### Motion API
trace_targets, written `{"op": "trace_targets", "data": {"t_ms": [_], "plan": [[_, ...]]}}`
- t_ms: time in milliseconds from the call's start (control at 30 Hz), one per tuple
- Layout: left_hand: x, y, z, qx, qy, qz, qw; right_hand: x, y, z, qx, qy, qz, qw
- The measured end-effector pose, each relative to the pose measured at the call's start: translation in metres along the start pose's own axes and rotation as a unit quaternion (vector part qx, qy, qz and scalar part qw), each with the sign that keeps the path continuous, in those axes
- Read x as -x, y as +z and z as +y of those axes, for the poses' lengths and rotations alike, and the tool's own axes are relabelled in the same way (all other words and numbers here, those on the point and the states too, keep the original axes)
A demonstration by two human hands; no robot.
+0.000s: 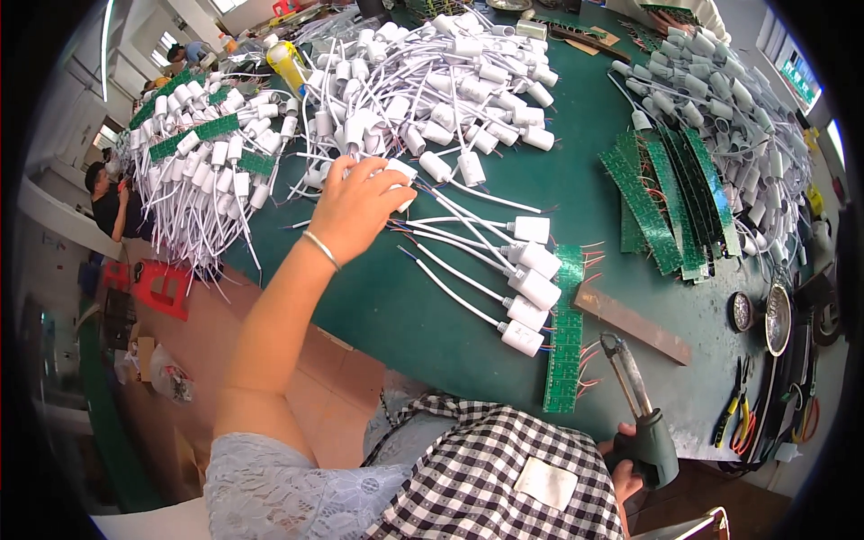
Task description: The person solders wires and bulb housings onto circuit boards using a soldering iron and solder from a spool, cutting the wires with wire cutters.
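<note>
My left hand (358, 202) reaches to the near edge of a heap of white corded cylinders (432, 81). Its fingers curl over a white cylinder (401, 169), partly hidden beneath them. My right hand (623, 463), low at the right, is closed around the dark green handle of a soldering iron (643, 414), whose metal tip points up and away. Between the hands lies a long green circuit board strip (565, 337) with thin red wires along its right side. Several white cylinders (535, 288) line its left side, their cords stretching left.
A rusty metal bar (634, 326) touches the strip's right side. More circuit boards (661, 202) and another heap of cylinders (720, 99) lie at the right. Pliers (745, 418) and small metal dishes (777, 317) sit by the right edge. Boards and corded cylinders (207, 162) hang over the left edge.
</note>
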State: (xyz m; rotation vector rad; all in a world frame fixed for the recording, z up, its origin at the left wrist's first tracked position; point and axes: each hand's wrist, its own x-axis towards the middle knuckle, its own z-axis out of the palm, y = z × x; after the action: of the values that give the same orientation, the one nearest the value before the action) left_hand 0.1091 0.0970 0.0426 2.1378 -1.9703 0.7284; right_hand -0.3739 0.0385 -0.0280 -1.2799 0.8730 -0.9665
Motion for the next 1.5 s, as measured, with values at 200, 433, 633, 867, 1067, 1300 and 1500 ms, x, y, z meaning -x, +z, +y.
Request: {"op": "trace_targets", "data": {"t_ms": [200, 433, 633, 867, 1067, 1300, 1500], "plan": [[-0.003, 0.011, -0.018, -0.052, 0.064, -0.143, 0.986, 0.0, 0.002, 0.0, 0.009, -0.013, 0.01, 1.0], [-0.016, -0.051, 0.1, 0.211, 0.079, 0.049, 0.973, 0.006, 0.001, -0.001, 0.012, 0.015, 0.024, 1.0], [0.028, -0.03, 0.197, 0.334, -0.013, -0.092, 0.938, -0.004, 0.002, 0.001, -0.061, 0.006, -0.037, 0.997], [0.03, -0.02, 0.205, 0.365, -0.001, -0.061, 0.929, 0.004, -0.012, 0.009, -0.061, -0.015, -0.074, 0.995], [0.019, -0.014, 0.219, 0.399, -0.043, 0.02, 0.916, 0.001, -0.006, -0.003, -0.05, 0.037, -0.068, 0.996], [0.014, -0.006, 0.227, 0.319, -0.043, 0.022, 0.946, -0.002, -0.011, 0.003, -0.038, -0.005, -0.1, 0.994], [0.008, -0.007, 0.233, 0.315, -0.079, 0.013, 0.946, -0.003, -0.009, 0.005, -0.042, -0.027, -0.089, 0.995]]}}
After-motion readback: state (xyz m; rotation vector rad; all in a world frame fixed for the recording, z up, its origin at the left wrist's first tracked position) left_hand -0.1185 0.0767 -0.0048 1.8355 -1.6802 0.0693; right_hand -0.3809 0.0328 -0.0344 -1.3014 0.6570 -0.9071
